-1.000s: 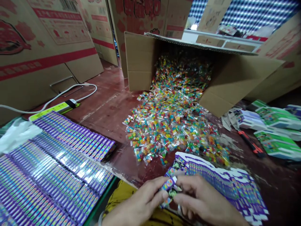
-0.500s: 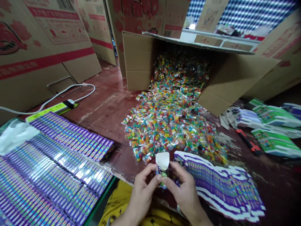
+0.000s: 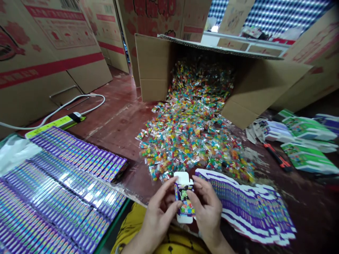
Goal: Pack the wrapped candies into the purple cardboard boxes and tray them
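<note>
Between my two hands is a small purple candy box (image 3: 184, 197), its white flaps sticking out at the top and bottom. My left hand (image 3: 161, 210) grips its left edge, thumb on the printed front. On the other side, my right hand (image 3: 206, 208) holds the right edge, its thumb also on the front. Just beyond the box spreads a heap of small clear candy packets (image 3: 185, 141) full of colourful sweets. Close to my right hand lies a long row of flattened purple boxes (image 3: 246, 208) with white flaps.
An open carton (image 3: 155, 70) on its side spills the packets. Rows of filled-looking purple boxes (image 3: 66, 190) fill a green-edged tray at left, near a power strip (image 3: 55, 126). Right are a red-black cutter (image 3: 278, 157) and green box stacks (image 3: 309, 157). Large cartons (image 3: 53, 53) stand behind.
The box has tilted so its printed front faces me, and its bottom flap now shows. My right thumb has moved up onto the front. The view has shifted slightly.
</note>
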Tool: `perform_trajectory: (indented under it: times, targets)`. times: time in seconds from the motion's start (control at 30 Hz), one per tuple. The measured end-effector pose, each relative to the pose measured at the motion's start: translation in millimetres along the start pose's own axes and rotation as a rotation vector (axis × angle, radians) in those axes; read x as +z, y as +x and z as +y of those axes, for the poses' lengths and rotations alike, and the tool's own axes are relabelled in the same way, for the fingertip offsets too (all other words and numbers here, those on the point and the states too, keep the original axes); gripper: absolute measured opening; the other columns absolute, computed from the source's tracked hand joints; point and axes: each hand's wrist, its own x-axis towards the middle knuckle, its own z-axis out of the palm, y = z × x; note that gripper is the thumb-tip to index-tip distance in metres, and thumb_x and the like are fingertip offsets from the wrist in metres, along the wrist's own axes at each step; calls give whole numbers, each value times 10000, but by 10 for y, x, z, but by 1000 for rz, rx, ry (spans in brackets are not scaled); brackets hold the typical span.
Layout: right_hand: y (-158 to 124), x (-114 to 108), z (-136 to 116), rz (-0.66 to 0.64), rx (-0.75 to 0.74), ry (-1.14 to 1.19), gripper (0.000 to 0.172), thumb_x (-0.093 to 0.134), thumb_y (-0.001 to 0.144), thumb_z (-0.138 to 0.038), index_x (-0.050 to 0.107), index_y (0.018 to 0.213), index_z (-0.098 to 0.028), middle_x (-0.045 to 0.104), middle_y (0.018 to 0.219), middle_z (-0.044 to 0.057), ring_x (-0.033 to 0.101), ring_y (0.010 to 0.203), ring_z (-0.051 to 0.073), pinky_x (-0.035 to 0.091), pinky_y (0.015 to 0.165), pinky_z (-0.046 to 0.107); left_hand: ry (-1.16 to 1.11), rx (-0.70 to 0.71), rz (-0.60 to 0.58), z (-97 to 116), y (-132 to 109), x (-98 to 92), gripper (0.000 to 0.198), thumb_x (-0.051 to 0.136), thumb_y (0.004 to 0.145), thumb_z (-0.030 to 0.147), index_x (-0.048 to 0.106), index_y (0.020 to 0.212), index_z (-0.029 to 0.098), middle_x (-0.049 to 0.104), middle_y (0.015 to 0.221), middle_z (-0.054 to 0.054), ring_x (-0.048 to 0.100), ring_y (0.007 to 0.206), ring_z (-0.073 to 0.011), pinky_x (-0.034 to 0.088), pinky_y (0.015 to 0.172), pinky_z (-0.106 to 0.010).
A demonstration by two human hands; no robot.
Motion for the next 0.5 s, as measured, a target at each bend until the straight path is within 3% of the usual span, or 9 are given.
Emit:
perform_trajectory:
  times: [0.07, 0.2, 0.3, 0.4, 0.5]
  targets:
    - [-21, -26, 41, -24, -93, -54, 273, 663, 874, -240, 648, 1146, -242, 692, 990, 51, 668, 848, 205, 540, 764, 308, 70, -23, -80, 41, -18, -40, 485, 653, 891, 279, 523, 1358, 288, 602, 1272, -86, 635, 983, -196, 534, 823, -281]
    - [18, -103, -6, -114, -201, -119, 159, 622, 893, -176, 672, 1026, -247, 661, 893, 25, 639, 827, 190, 508, 751, 301, 122, -87, -178, 145, -40, -85, 395, 616, 913, 256, 556, 1302, 275, 661, 1064, -44, 629, 906, -179, 524, 753, -247]
    - [74, -149, -84, -157, -253, -149, 110, 601, 901, -154, 676, 881, -233, 653, 901, 33, 638, 859, 193, 493, 777, 304, 186, -57, -208, 203, -48, -95, 361, 612, 906, 200, 586, 1261, 264, 635, 1110, -42, 615, 985, -189, 502, 874, -282]
    - [105, -162, -116, -215, -203, -151, 120, 603, 904, -162, 670, 823, -221, 676, 1002, 56, 650, 932, 206, 492, 828, 314, 230, -35, -206, 227, -48, -101, 333, 607, 899, 169, 608, 1221, 254, 598, 1219, -57, 594, 1048, -201, 467, 946, -304]
    - [114, -131, -97, -215, -105, -49, 65, 628, 898, -187, 642, 847, -225, 682, 965, 48, 664, 881, 194, 516, 784, 302, 152, -69, -180, 221, -45, -109, 281, 613, 905, 195, 593, 1180, 254, 616, 1166, -49, 601, 984, -181, 486, 866, -275]
